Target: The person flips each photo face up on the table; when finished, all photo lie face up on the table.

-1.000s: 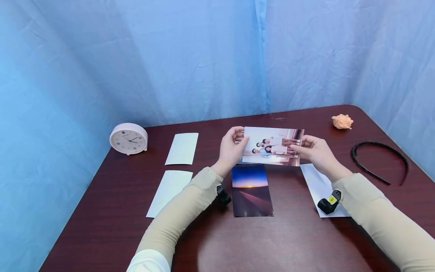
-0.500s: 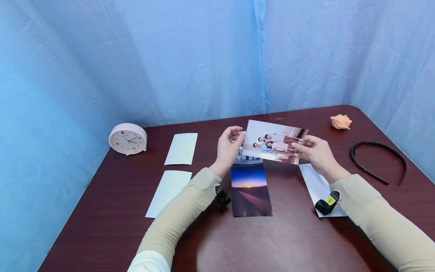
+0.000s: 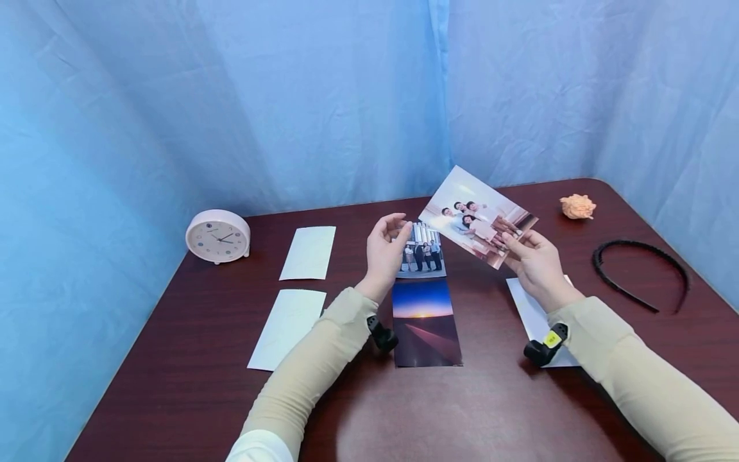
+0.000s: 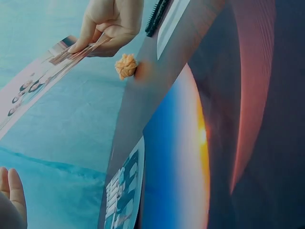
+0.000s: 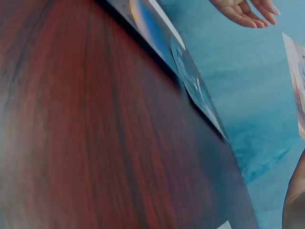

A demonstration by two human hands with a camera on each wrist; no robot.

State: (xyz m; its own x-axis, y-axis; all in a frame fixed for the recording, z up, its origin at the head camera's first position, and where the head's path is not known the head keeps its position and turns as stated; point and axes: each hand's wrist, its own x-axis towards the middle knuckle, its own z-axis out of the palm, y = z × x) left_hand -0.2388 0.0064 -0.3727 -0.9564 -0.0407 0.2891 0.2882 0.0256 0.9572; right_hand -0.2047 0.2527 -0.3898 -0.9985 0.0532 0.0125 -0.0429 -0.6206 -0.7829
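Right hand (image 3: 539, 266): thumb on the printed face, fingers beneath, pinching one short end of the family photo (image 3: 476, 215). Left hand (image 3: 383, 253): fingers relaxed, released, apart from the photo's near corner.

Clock centred on the family photo, twelve at the far side, head view. Photo is held up off the table (image 3: 416, 417), picture side showing, long axis slanting ten to four. Right hand at four, left between eight and nine.

Handling, my judgement: keep the pinch light and near the border, since the thumb could smudge or crease the print. Left fingers best take the opposite edge, not the face, if it needs squaring. Lower it level; a dipped corner could nudge the prints below.

Just outward: office-group photo (image 3: 430, 253) at eight, partly behind the left hand; sunset photo (image 3: 426, 327) at seven; white sheet (image 3: 524, 301) at five, under the right arm.

Farther: peach flower-like piece (image 3: 577, 206) at three, black headband (image 3: 641, 242) just past it, clock (image 3: 218, 236) at nine.
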